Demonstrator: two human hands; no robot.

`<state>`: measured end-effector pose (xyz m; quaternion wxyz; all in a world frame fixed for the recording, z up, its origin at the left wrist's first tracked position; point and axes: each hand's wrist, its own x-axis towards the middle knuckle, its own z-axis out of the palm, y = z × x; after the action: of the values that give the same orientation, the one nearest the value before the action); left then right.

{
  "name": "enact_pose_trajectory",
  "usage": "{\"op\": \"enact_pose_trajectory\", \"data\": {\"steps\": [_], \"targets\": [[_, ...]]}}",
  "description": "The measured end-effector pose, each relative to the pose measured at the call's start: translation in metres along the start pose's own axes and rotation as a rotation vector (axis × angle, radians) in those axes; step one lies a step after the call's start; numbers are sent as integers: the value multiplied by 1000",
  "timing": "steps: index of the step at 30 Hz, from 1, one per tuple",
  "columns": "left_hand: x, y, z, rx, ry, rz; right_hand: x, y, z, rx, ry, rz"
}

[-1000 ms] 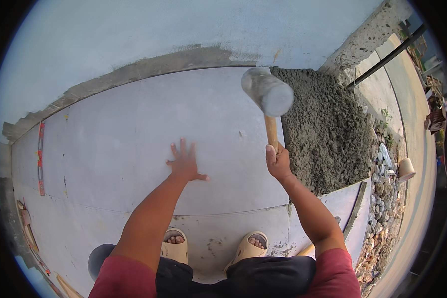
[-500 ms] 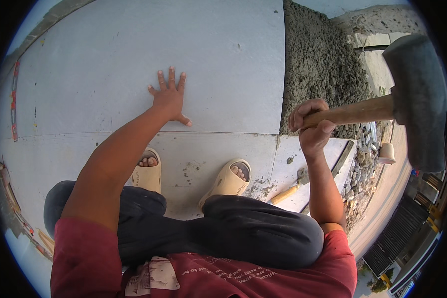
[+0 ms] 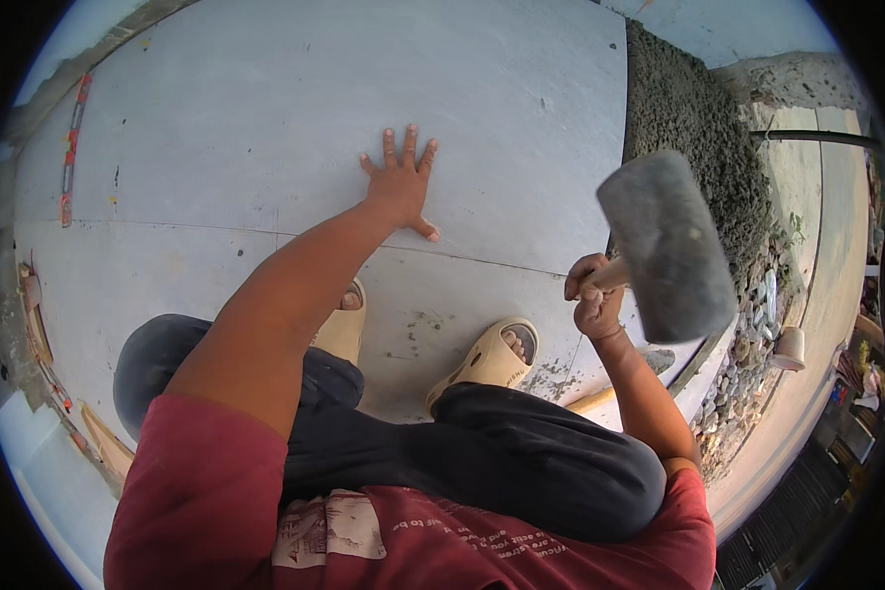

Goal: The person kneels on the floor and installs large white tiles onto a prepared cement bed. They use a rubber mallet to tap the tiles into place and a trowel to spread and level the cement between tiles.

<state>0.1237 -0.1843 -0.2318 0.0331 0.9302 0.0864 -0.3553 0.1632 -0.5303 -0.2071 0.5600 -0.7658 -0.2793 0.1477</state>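
My left hand (image 3: 398, 189) rests flat with fingers spread on a large grey floor tile (image 3: 265, 128). My right hand (image 3: 598, 300) is closed round the wooden handle of a rubber mallet (image 3: 667, 246). The mallet's thick dark head is raised above the tile's right edge and hides part of the wet mortar (image 3: 693, 118) behind it. Below my right wrist lies a trowel (image 3: 592, 400) with a wooden handle, partly covered by my forearm and knee.
Gravel (image 3: 742, 364) borders the tiles on the right, with a pale plastic cup (image 3: 789, 348) standing beside it. A red spirit level (image 3: 75, 147) lies at the far left. My sandalled feet are on the nearer tile (image 3: 403, 295). A rough concrete block (image 3: 787, 79) sits at the upper right.
The mallet's head has swung from the far right toward the tile's edge, in my right hand's grip. My left hand stays flat on the tile; the whole view has shifted.
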Motion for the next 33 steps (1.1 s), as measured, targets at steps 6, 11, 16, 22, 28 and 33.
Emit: {"op": "enact_pose_trajectory", "data": {"steps": [6, 11, 16, 22, 28, 33], "targets": [[-5, -15, 17, -71, 116, -8, 41, -22, -7, -154, -207, 377], [-28, 12, 90, -282, 334, -77, 81, -107, 2, 79, 6, 93], [-65, 54, 97, -352, 252, -91, 31, 22, 18, -49, -32, 43], [-71, 45, 106, -354, 234, -119, 94, -52, 13, 12, -116, 466], [-75, 58, 105, -391, 212, -109, 110, -80, 50, 284, 36, 55], [-73, 66, 81, -358, 97, -83, 73, 48, 21, -317, -349, 511]]}}
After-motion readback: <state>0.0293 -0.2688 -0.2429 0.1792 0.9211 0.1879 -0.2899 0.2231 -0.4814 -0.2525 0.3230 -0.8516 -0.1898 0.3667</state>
